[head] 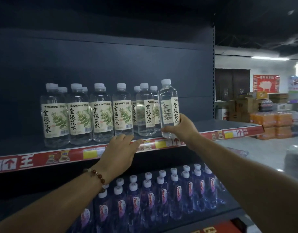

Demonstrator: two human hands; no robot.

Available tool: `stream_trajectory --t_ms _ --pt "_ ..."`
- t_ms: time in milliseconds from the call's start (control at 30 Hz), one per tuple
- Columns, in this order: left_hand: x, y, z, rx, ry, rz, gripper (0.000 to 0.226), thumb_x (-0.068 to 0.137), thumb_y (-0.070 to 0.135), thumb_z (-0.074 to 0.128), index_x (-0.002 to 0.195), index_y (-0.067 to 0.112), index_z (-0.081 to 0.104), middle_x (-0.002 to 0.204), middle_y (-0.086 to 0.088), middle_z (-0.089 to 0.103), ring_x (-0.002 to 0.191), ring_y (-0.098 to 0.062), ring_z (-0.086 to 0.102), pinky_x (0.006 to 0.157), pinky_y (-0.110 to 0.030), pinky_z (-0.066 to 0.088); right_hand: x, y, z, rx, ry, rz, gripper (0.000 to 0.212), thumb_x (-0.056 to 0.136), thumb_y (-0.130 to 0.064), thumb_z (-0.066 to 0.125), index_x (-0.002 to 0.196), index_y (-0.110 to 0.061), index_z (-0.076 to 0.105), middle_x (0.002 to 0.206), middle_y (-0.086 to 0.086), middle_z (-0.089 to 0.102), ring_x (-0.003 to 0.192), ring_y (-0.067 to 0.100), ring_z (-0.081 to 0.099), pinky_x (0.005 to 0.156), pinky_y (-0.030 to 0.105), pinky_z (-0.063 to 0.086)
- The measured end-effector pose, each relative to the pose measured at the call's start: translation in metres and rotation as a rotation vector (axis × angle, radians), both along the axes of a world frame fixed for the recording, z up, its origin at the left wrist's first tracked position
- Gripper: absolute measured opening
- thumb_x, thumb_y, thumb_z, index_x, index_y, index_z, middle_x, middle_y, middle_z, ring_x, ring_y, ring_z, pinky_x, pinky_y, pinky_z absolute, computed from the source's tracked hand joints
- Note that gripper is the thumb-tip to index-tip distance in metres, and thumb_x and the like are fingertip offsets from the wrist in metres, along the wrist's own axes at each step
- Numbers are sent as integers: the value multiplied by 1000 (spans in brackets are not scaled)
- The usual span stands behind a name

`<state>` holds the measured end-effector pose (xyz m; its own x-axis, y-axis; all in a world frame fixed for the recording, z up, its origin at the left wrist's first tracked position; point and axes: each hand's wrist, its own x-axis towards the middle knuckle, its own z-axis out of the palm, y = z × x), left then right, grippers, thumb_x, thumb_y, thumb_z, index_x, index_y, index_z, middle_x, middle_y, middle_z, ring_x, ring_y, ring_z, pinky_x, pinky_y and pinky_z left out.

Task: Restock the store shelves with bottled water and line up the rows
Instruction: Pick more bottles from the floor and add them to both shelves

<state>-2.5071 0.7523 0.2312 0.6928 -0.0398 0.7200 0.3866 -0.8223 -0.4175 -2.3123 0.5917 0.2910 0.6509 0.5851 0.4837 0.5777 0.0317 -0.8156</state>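
— Which step is in hand?

— From the left: the row of bottles (87, 113) is already stood on the shelf (94, 153). The left hand (118, 153) is held open and empty at the shelf edge. A bottle (168, 106) is gripped low by the right hand (182, 127) at the row's right end.

— What is called for next?

— Probably it must be set down and its label turned forward. The rear bottles are mostly hidden.

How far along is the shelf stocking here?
Partly done. A row of clear bottles already stands on the upper shelf, and the lower shelf holds blue bottles. The right hand is setting one more bottle at the row's right end; the left hand rests open at the shelf edge. Bare shelf remains on both sides, and some labels face different ways.
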Motion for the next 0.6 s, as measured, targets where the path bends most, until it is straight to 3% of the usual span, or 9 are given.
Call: stream_trajectory --t_ms 233,333,433,600 --pt "3 6 -5 -13 -79 -51 39 86 18 76 124 21 71 110 -7 69 93 -31 62 76 -42 49 21 23 2 -77 -55 -32 58 70 -22 88 120 -19 58 105 -7 71 96 10 67 69 21 45" --pt "3 6 -7 -8 -94 -54 38 87 18 74 125 21 70 112 -8 69 95 -31 62 79 -43 50 21 33 0 -124 -89 -96 76 69 -36 88 133 -21 51 119 -3 69 107 18 66 89 36 54" --pt "3 5 -8 -7 -102 -43 39 88 19 72 127 21 69 112 -8 68 94 -31 61 78 -44 48 13 41 -3 -145 -91 -149 99 71 -42 86 151 -18 32 143 5 55 128 27 55 103 44 48" --pt "2 0 -7 -20 -102 -15 41 86 17 73 127 21 69 110 -7 69 93 -30 61 77 -42 47 3 44 0 -185 -95 -175 92 78 -39 82 150 -17 28 143 9 54 124 27 57 86 35 49"
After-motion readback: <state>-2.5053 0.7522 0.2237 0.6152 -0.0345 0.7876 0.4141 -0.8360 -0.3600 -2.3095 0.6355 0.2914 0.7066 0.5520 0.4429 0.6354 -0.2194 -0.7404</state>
